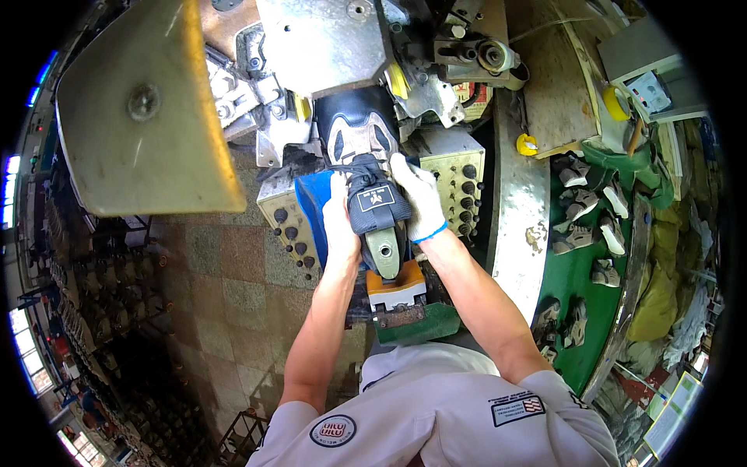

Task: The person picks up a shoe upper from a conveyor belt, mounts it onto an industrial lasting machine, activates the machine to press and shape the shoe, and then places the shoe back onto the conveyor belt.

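A grey and black shoe upper is stretched over a green shoe last, whose heel end with a round hole points toward me. Its toe reaches in under the metal head of a machine. My left hand grips the left side of the shoe, its fingers partly hidden behind it. On the other side my right hand, in a white glove with a blue cuff, is closed against the shoe near the laces. The last's heel lies just above an orange and grey support block.
Control boxes with black knobs flank the shoe. A large pale shield hangs at the upper left. To the right, several shoes lie on a green surface beyond a metal edge. Shelved racks stand at the far left.
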Available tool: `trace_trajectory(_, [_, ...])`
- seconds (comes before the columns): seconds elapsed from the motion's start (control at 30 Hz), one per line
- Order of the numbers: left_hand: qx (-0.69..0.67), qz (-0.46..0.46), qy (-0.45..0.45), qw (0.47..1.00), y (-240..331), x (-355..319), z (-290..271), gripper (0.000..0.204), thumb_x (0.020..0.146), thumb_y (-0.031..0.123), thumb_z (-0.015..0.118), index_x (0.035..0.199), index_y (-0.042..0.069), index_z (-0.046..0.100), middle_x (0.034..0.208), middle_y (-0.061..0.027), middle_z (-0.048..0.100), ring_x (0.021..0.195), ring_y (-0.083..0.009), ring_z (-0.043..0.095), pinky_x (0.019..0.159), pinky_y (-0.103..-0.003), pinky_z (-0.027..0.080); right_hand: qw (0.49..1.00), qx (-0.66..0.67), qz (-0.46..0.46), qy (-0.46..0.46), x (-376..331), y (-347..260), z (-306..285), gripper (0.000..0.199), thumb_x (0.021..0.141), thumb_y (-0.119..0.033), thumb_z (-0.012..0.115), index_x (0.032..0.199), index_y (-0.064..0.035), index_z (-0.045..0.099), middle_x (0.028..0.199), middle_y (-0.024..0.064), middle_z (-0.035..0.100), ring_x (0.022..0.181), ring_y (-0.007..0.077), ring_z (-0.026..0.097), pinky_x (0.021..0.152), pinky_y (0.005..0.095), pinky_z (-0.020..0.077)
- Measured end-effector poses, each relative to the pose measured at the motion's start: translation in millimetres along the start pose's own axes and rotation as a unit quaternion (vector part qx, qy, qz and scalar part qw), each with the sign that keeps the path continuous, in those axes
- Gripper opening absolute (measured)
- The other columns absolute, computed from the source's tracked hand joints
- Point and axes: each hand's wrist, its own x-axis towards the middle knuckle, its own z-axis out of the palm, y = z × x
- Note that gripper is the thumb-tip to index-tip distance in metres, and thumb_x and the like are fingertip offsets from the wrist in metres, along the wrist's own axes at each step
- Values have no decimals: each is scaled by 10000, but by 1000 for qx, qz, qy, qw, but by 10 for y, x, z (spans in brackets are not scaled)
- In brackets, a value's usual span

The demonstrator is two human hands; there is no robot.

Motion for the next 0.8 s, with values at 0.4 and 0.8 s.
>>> trace_trajectory(0.4, [238,287,-23,928,-129,178,-214,355,1076,225,425,981,-49,631,705,-74,617,624,-140,533,609,-298,440,998,2,-64,23,82,143,100,237,987,-232,656,1058,-15,719,962,41,727,790,105,664,687,263,535])
trace_trajectory(0.8, [195,239,-43,950,-127,96,-284,377,1063,250,469,1161,-67,647,890,-81,689,788,-144,589,729,-300,479,993,-41,-89,60,77,171,-18,255,966,-308,690,1014,-62,735,936,7,708,790,81,634,692,250,515])
